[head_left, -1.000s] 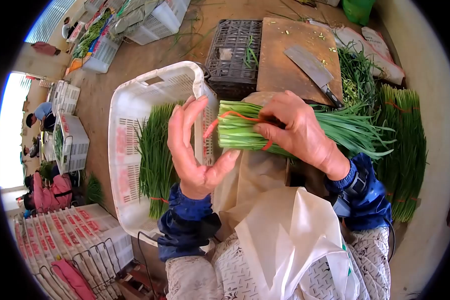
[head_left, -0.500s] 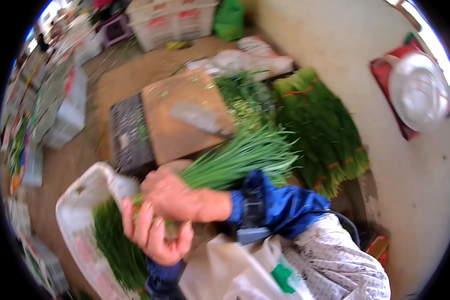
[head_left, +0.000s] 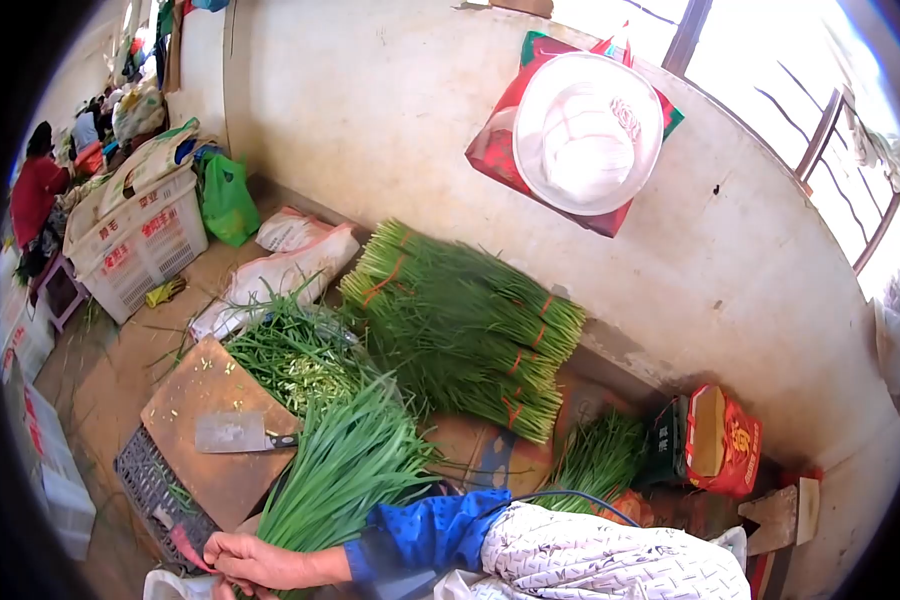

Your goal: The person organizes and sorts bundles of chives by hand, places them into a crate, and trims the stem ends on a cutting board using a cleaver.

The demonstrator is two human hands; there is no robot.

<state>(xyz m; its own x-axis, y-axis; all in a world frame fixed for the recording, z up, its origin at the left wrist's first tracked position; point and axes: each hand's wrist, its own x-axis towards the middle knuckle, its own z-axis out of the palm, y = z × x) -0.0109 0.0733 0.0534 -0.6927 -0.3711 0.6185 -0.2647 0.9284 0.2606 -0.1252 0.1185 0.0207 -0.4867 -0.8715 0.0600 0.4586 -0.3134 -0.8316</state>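
My right hand [head_left: 255, 562] is low in the view, its fingers pinched on a red band [head_left: 187, 547] whose loose end points up and left. Under and beside it lies a bunch of green leafy stalks [head_left: 345, 470], leaves fanned up and to the right; its stem end is mostly out of view. Only a small part of my left hand [head_left: 223, 591] shows at the bottom edge, below the right, and its fingers are hidden. A cleaver [head_left: 232, 432] lies on the wooden board [head_left: 210, 480] just above.
Tied green bundles [head_left: 460, 320] lie along the wall. Loose greens [head_left: 295, 350] are beside the board, over a black crate [head_left: 155, 495]. Farther off are a white crate [head_left: 145, 240], a green bag [head_left: 228, 200] and a seated person [head_left: 36, 205]. A red box [head_left: 725, 440] stands right.
The view has swung right toward the wall. Both hands and the bunch now sit at the bottom edge, and the left hand has mostly left the view. The right hand now pinches the band.
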